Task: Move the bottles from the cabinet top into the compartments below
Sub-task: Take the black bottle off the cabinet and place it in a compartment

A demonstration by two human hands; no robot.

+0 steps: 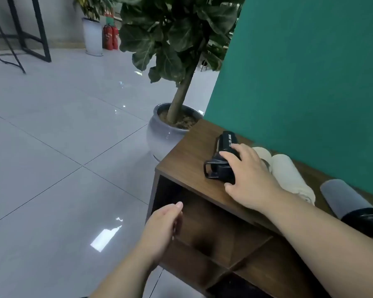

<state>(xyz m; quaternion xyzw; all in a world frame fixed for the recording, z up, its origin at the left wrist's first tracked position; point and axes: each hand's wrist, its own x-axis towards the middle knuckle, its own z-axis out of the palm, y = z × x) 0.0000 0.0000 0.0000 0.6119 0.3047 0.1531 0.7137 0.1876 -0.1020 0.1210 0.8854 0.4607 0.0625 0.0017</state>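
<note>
A black sport bottle (226, 145) lies on its side on the brown cabinet top (187, 155), its strap cap pointing toward me. My right hand (248, 177) rests over its cap end, fingers curled around it. Beside it lie a cream bottle (289, 175) and a grey bottle with a black cap (345, 201), both on their sides by the green wall. My left hand (162, 231) hovers open in front of the upper left compartment (213, 231), holding nothing. That compartment looks empty.
A large potted plant in a grey pot (166, 132) stands just past the cabinet's far end. A green wall (310, 82) runs behind the cabinet. Glossy tiled floor spreads left, with black metal frames (30, 39), a white planter and red fire extinguishers (111, 37) far off.
</note>
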